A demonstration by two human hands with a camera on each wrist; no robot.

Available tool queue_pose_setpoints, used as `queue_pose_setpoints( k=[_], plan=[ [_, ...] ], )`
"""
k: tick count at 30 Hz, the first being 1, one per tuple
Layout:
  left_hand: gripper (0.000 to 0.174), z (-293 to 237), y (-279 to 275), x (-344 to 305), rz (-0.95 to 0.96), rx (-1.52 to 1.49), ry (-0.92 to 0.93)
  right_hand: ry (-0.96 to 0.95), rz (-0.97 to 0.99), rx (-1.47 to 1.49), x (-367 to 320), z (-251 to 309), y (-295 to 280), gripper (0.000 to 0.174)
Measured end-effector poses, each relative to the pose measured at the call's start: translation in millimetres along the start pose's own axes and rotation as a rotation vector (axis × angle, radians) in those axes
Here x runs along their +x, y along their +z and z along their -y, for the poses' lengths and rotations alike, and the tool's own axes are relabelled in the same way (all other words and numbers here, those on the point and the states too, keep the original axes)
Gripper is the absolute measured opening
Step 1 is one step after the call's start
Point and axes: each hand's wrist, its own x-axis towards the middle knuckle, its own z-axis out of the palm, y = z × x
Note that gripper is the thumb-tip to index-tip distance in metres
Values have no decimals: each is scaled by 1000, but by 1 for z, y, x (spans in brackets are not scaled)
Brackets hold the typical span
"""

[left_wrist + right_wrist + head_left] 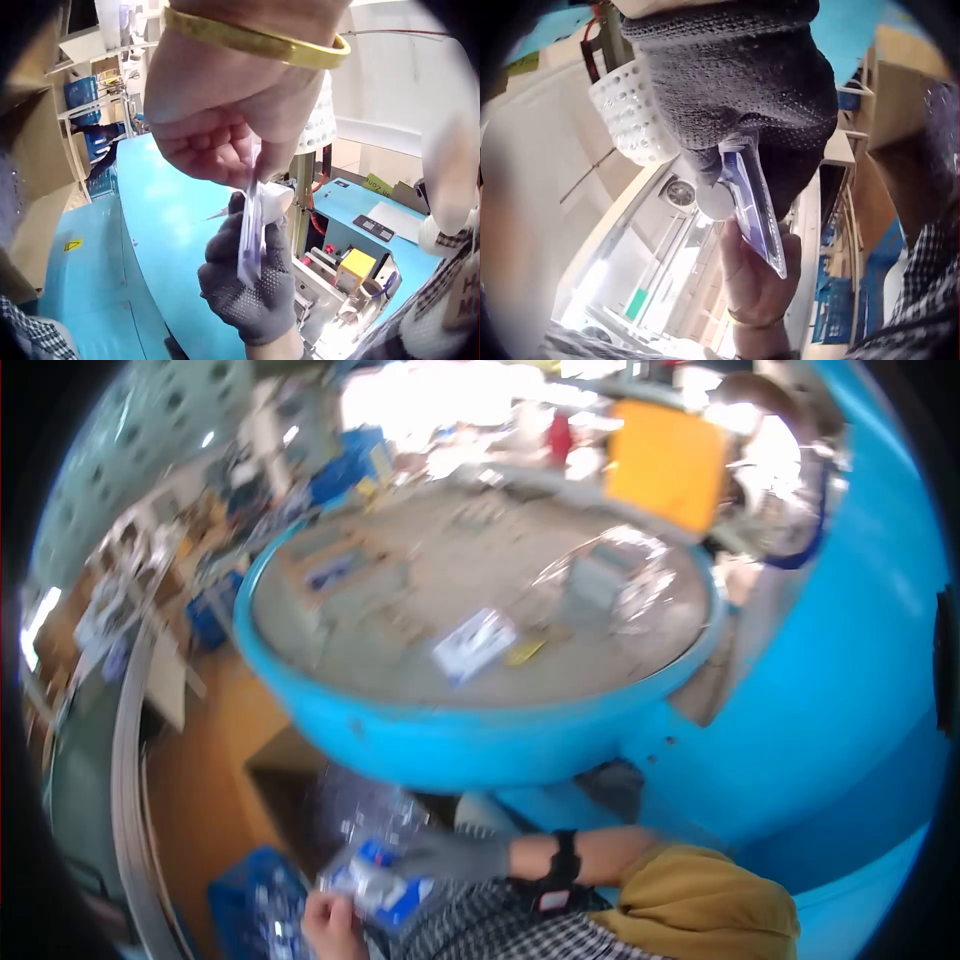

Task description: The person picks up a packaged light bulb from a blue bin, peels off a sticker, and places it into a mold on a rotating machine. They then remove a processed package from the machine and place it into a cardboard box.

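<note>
My bare left hand (335, 925) has a gold bangle at the wrist and pinches one edge of a flat clear plastic pack with a blue and white card (400, 898). A dark grey knit glove covers my right hand (455, 857), which grips the same pack from the other side. In the left wrist view the pack (251, 232) stands edge-on between the left hand (225, 127) and the gloved hand (251, 289). A small white rounded piece (714, 201) shows beside the gloved thumb in the right wrist view. The glove hides part of the pack (751, 202).
Ahead stands a round table with a blue rim (450, 745), bearing a white pack (475, 643) and clear plastic pieces. Below it an open cardboard box (285, 765) holds clear packs. A blue crate (235, 905) sits at lower left. Blue machine housing (850, 660) rises at right.
</note>
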Motion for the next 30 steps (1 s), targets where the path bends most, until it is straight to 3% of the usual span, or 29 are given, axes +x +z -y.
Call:
queue_pose_setpoints(
  k=[1,2,3,4,6,8,10,11,12,15,17,18,20,24,26,28,29,30],
  plan=[
    [9,20,3,11,5,-228,132,-45,-59,-3,1,-16,-2,41],
    [6,11,11,6,-8,-253,65,-270,-38,-249,-5,-21,-10,38],
    [6,3,16,5,36,-241,47,-589,-150,-728,-2,-35,-17,34],
    [6,-6,23,3,42,-237,81,-219,-102,74,-13,-3,-7,26],
    [8,8,20,5,121,-315,87,-13,-122,51,-24,32,-4,32],
    [10,13,20,6,180,-345,153,45,-58,344,-14,20,-6,34],
    [11,15,22,7,111,-268,206,82,8,406,-18,17,3,35],
    [12,26,20,14,116,-245,145,118,51,469,-21,18,7,37],
    [13,28,21,17,112,-257,59,16,181,238,-23,27,11,38],
    [13,54,12,25,141,-276,78,40,367,49,-9,38,23,38],
    [13,52,1,26,18,-236,135,3,159,-64,3,23,21,35],
    [12,49,-5,24,-96,-197,185,9,165,-69,7,21,18,35],
    [11,39,-22,16,-188,-13,207,-108,106,-376,15,20,12,31],
    [16,25,-13,1,92,-67,219,-142,143,-389,30,-2,19,27],
    [17,33,-8,2,144,-108,89,-176,119,-519,37,-2,26,26],
    [15,44,-10,7,82,115,213,-212,86,-651,44,3,31,25],
    [15,44,-10,9,79,110,210,-242,-5,-737,49,9,33,23],
    [16,44,-11,11,63,286,336,-273,-94,-821,52,13,35,21]
  ],
)
